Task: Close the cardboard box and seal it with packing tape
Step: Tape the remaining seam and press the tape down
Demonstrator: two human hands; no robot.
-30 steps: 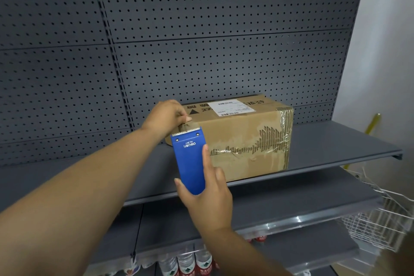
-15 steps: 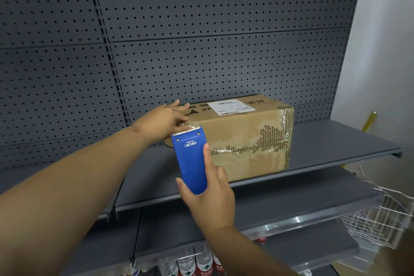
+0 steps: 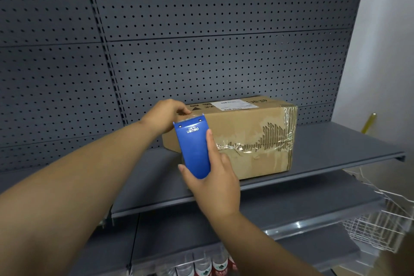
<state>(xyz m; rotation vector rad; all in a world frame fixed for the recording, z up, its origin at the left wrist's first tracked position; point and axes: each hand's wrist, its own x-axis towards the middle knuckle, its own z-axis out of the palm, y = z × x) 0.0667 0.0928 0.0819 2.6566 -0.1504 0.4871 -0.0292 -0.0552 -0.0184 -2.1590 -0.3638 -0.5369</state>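
A brown cardboard box [image 3: 251,139] lies closed on a grey shelf [image 3: 324,152], with a white label on top and torn, tape-covered patches on its front. My right hand [image 3: 215,184] grips a blue tape dispenser [image 3: 193,148] held upright in front of the box's left end. My left hand [image 3: 167,114] is at the dispenser's toothed top edge, its fingers curled and pinching the clear tape end against the box's top left corner.
A grey pegboard wall [image 3: 201,40] rises behind the shelf. A lower shelf [image 3: 246,231] runs below, with water bottles [image 3: 210,266] under it. A white wire basket [image 3: 380,231] hangs at the lower right. A white wall stands on the right.
My left hand's fingers, briefly stretched out over the box corner, have curled again at the dispenser's top edge. The dispenser and my right hand have barely moved.
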